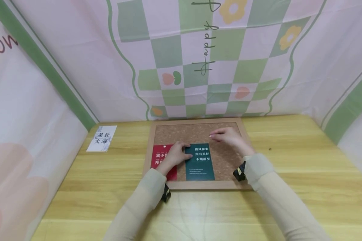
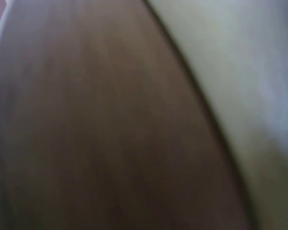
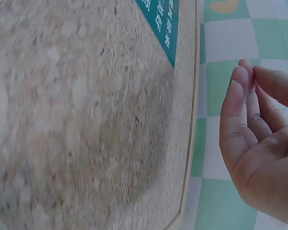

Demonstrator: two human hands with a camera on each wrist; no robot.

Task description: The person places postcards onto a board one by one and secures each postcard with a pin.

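The left hand (image 1: 175, 154), its grip loose, touches the left edge of the green card (image 1: 199, 167); the card lies on the corkboard (image 1: 184, 132) beside the red card (image 1: 172, 173). The right hand (image 1: 229, 138) pinches a tiny pale object (image 1: 210, 136).

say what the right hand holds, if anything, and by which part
The right hand pinches a tiny whitish object, too small to tell by which part.

Left hand (image 1: 175, 154) blocks upper gap between red card (image 1: 160, 153) and green card (image 1: 199, 169). Bare cork (image 1: 181, 131) gives passage beyond both cards; right of green, right hand (image 1: 230, 137) overhangs it. Curtain (image 1: 196, 90) walls off far side.
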